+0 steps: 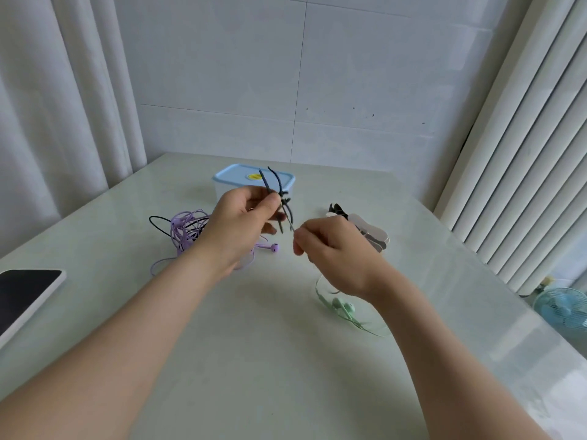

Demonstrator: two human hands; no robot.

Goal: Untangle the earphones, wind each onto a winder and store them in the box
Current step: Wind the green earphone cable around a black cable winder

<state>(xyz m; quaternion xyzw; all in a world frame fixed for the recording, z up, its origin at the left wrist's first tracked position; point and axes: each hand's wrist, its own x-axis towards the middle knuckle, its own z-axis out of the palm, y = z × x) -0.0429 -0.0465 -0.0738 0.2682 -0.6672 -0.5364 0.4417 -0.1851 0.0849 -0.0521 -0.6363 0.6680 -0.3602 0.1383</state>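
Pinching dark winder (281,194) between left fingers (253,195)

Two arms in view, both bare from fingers to the bottom frame edge. Left hand (244,214) and left forearm (152,315): uncovered skin, wrist bare. Right hand (327,246) and right forearm (422,338): same, wrist bare. Nails look short and plain, but the fingertips are small and soft here, so can't confirm. Wide-angle lens stretches both forearms toward the lower corners.
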